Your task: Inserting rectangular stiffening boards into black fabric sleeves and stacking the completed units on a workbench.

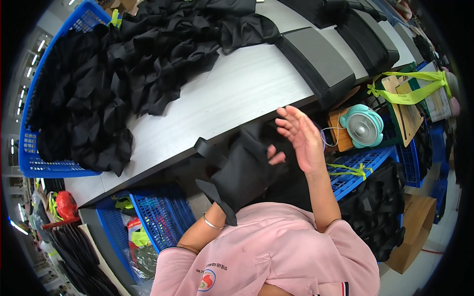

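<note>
A black fabric piece (242, 172) with loose strap-like flaps covers most of my left forearm and hand. Only the fingertips of my left hand (276, 156) show past its right edge, curled against the cloth; the palm is hidden. My right hand (303, 140) is raised just to the right of it, palm turned left, fingers stretched out and holding nothing. Both hands are in front of the near edge of the light grey table (222, 101). A large heap of crumpled black fabric pieces (148, 64) lies on the table at the left.
A blue basket (32, 148) sits under the heap's left end. Grey-and-black box-shaped bags (321, 56) lie at the far right. A turquoise fan (364, 126) stands right of my hand. Blue baskets (158, 217) flank me, and a cardboard box (412, 232) is low right.
</note>
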`<state>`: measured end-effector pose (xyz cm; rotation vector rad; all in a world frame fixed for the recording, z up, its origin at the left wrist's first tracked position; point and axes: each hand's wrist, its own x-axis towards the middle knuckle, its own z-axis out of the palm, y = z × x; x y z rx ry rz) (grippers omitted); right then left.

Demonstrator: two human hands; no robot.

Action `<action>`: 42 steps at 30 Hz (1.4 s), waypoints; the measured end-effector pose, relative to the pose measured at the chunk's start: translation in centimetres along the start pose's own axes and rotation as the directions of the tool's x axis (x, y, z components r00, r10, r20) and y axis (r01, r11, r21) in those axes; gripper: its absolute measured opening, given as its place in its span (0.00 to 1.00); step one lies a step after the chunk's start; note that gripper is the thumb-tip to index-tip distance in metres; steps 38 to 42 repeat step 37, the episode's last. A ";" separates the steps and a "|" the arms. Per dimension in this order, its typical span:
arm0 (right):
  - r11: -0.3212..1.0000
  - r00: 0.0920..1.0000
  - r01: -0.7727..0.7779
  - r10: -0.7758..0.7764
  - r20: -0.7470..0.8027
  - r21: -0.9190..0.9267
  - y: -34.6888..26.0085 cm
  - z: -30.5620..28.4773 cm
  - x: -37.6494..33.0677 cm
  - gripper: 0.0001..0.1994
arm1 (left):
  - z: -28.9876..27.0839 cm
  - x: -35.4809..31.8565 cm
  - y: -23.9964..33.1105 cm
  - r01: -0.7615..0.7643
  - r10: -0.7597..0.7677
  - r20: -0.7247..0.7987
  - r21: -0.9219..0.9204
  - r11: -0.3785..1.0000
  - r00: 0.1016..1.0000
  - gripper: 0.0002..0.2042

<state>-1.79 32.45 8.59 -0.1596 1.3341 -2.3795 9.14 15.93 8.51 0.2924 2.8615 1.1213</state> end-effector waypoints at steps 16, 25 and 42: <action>0.013 0.703 0.568 -0.528 0.477 -0.823 4.3 0.9 -0.8 0.16 | 3.8 -0.8 -5.1 0.133 -0.158 0.115 -0.985 0.107 0.981 0.22; 0.726 0.988 0.135 -0.149 0.038 -0.675 2.7 -0.8 -2.8 0.15 | 4.3 0.3 -9.3 0.296 -0.091 0.315 -0.701 0.649 0.945 0.25; 0.066 0.727 0.645 -0.362 0.584 -0.762 2.6 1.9 -2.9 0.26 | -0.9 -1.4 -4.0 0.081 -0.050 0.072 -0.540 0.838 0.996 0.34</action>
